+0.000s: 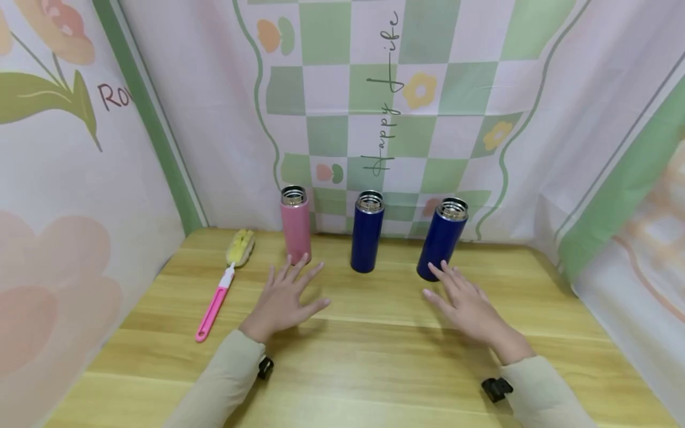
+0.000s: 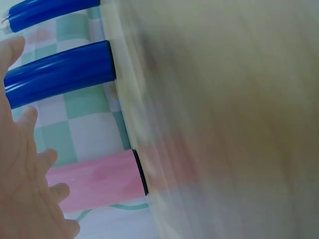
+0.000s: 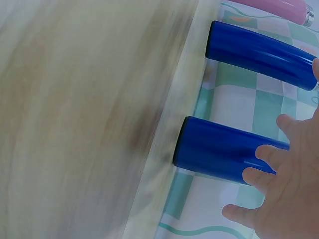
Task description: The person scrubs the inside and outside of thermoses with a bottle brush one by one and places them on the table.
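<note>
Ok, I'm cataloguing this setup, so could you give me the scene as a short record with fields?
Left hand: fingers spread, nearest the pink thermos bottle
Right hand: fingers spread, nearest the right blue thermos bottle; contact unclear
Between those bottles: middle blue thermos bottle
Bottle state: all three upright, mouths uncovered
Left of bottles: sponge bottle brush, pink handle, lying
Surface: wood-grain table

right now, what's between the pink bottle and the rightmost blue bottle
In the head view, another blue insulated bottle stands between the pink bottle and the rightmost blue bottle, with bare tabletop on either side.
</note>
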Demonstrator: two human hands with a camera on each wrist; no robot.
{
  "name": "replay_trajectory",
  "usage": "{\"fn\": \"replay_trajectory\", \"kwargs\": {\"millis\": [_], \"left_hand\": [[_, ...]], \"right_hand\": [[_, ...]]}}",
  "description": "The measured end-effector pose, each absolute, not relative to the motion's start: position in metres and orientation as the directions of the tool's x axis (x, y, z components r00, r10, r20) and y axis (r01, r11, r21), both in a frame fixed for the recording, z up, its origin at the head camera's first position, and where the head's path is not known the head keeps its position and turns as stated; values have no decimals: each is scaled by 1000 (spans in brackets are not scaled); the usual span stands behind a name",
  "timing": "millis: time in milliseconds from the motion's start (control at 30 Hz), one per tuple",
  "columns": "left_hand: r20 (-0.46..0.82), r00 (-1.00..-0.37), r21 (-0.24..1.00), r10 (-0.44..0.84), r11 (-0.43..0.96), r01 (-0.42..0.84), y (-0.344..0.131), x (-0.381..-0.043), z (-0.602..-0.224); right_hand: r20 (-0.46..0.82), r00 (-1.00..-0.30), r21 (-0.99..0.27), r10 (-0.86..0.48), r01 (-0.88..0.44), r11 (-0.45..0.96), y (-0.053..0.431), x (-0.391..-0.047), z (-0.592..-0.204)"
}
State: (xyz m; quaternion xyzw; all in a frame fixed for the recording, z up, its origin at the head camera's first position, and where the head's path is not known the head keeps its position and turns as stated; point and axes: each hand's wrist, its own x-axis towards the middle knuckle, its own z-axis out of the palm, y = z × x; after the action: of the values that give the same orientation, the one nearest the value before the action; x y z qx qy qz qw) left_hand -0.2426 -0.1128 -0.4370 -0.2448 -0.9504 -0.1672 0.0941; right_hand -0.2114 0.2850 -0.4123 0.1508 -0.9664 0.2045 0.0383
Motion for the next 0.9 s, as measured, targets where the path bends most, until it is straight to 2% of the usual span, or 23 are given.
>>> {"fn": "replay_trajectory", "kwargs": {"millis": [300,533,733,900], "left_hand": [[313,-827,302,466,777,552,-118,-244,-437],[420,-779,292,465,743,602,-124,-243,-438],[423,-794,346,436,733,586,-130,-241,-439],[379,-834,417,401,730,541,-137,-239,-439]], "right_hand": [[147,-950,-459,-277,-313,831,294,-221,-405],[109,-973,-528,-205,-231,817,309,-228,-399],[126,-981,-590,-150,-196,783,323,-236,-398],[148,-984,-620,-95,-167,767,330,-244,-394]]}}
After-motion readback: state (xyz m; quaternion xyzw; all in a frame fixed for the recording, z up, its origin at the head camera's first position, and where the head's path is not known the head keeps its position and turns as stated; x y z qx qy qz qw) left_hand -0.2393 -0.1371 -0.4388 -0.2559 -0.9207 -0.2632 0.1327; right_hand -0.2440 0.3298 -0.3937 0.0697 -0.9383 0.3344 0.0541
